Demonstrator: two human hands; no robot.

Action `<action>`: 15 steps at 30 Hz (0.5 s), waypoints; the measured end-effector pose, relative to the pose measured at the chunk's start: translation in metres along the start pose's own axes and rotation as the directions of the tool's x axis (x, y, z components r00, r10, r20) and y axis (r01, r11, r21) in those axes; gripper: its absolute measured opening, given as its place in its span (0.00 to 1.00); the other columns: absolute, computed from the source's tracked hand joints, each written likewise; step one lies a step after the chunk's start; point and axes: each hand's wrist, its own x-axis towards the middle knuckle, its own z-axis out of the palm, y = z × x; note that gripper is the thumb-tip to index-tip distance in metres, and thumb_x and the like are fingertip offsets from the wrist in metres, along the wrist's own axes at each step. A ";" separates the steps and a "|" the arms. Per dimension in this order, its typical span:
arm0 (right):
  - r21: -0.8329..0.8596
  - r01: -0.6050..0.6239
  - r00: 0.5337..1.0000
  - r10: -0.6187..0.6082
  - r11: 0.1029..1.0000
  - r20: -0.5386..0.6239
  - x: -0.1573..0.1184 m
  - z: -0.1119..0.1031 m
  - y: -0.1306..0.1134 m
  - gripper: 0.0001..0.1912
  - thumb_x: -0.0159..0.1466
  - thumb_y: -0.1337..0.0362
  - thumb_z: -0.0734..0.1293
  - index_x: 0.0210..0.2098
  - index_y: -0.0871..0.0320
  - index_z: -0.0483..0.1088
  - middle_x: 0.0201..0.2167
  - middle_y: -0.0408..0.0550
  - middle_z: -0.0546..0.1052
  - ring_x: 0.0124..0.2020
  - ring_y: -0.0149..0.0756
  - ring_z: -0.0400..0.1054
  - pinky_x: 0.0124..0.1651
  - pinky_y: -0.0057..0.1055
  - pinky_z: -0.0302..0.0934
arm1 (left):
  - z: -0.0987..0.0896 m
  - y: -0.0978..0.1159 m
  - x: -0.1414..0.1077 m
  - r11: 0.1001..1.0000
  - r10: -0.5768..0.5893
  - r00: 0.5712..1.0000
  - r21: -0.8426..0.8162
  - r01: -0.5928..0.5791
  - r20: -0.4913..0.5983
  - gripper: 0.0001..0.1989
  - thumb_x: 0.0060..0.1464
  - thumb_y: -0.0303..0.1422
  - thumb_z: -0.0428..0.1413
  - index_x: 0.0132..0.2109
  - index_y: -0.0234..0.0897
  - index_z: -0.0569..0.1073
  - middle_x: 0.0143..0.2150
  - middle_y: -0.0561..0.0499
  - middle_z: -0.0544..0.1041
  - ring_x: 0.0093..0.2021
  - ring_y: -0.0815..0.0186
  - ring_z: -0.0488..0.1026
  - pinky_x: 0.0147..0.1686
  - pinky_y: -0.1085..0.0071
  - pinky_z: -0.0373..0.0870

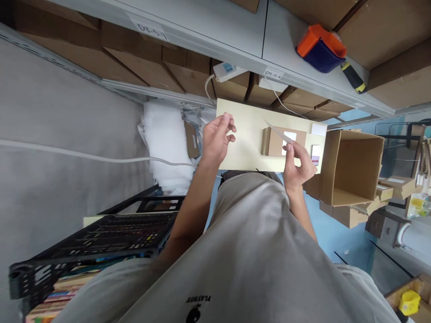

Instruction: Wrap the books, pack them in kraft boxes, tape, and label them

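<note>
Thin strip [282, 135] in right hand [297, 166]

Grey wall [67, 107]; blue floor [332, 231]; metal shelving [215, 22]

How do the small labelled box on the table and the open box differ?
The small box is low and flat; the open box is bigger and deeper. The small box has a white label; the open box shows its inside. The small box lies on the table; the open box sits by that table's right end. Both are brown cardboard.

Black plastic crate [134, 231], grey wall [67, 116], power strip [225, 71]
</note>
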 end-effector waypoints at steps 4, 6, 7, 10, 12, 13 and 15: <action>0.045 -0.065 0.998 0.064 0.997 0.029 -0.004 -0.002 0.006 0.14 0.81 0.57 0.66 0.46 0.52 0.84 0.39 0.47 0.89 0.39 0.40 0.88 0.43 0.38 0.85 | -0.035 -0.016 0.041 0.999 0.044 0.973 -0.012 -0.048 -0.228 0.23 0.62 0.51 0.74 0.34 0.42 0.73 0.32 0.54 0.75 0.29 0.71 0.73 0.24 0.74 0.60; 0.041 -0.097 0.995 0.095 0.994 0.038 -0.005 -0.003 0.008 0.15 0.81 0.56 0.66 0.46 0.52 0.84 0.39 0.47 0.89 0.39 0.40 0.87 0.42 0.38 0.85 | -0.053 -0.022 0.060 1.000 0.030 0.948 0.002 -0.031 -0.317 0.21 0.62 0.46 0.75 0.35 0.42 0.74 0.32 0.56 0.75 0.28 0.73 0.71 0.26 0.74 0.60; 0.042 -0.104 0.994 0.102 0.994 0.039 -0.006 -0.004 0.009 0.16 0.81 0.55 0.66 0.46 0.52 0.84 0.39 0.48 0.89 0.39 0.40 0.87 0.41 0.38 0.85 | -0.061 -0.024 0.068 1.000 0.020 0.938 0.017 -0.015 -0.347 0.19 0.61 0.43 0.75 0.35 0.42 0.74 0.32 0.56 0.75 0.28 0.74 0.71 0.27 0.74 0.61; 0.052 -0.088 0.996 0.087 0.995 0.020 -0.005 -0.006 0.010 0.17 0.82 0.53 0.66 0.44 0.52 0.83 0.38 0.47 0.89 0.38 0.40 0.87 0.38 0.37 0.84 | -0.077 -0.028 0.084 0.999 -0.030 0.902 0.024 0.045 -0.430 0.12 0.61 0.30 0.73 0.38 0.40 0.76 0.34 0.57 0.78 0.29 0.76 0.71 0.29 0.76 0.63; 0.062 -0.064 0.998 0.064 0.996 -0.007 -0.005 -0.008 0.010 0.16 0.81 0.52 0.67 0.43 0.53 0.83 0.37 0.47 0.89 0.37 0.39 0.87 0.37 0.35 0.83 | -0.082 -0.031 0.091 0.997 -0.070 0.871 -0.010 0.075 -0.485 0.07 0.62 0.24 0.67 0.40 0.38 0.78 0.36 0.57 0.79 0.29 0.77 0.71 0.30 0.77 0.65; 0.061 -0.055 0.998 0.057 0.997 -0.019 -0.005 -0.009 0.010 0.16 0.81 0.52 0.67 0.43 0.53 0.83 0.36 0.46 0.89 0.36 0.39 0.87 0.37 0.35 0.83 | -0.084 -0.031 0.093 0.996 -0.087 0.860 -0.018 0.090 -0.503 0.06 0.63 0.23 0.65 0.41 0.37 0.78 0.36 0.56 0.79 0.29 0.77 0.71 0.31 0.77 0.66; 0.053 -0.056 0.998 0.058 0.997 -0.022 -0.005 -0.010 0.011 0.16 0.81 0.52 0.67 0.43 0.53 0.83 0.36 0.46 0.88 0.35 0.39 0.87 0.36 0.34 0.83 | -0.087 -0.033 0.097 0.991 -0.110 0.835 0.003 0.133 -0.540 0.05 0.64 0.22 0.63 0.40 0.36 0.78 0.34 0.57 0.78 0.29 0.77 0.71 0.31 0.76 0.66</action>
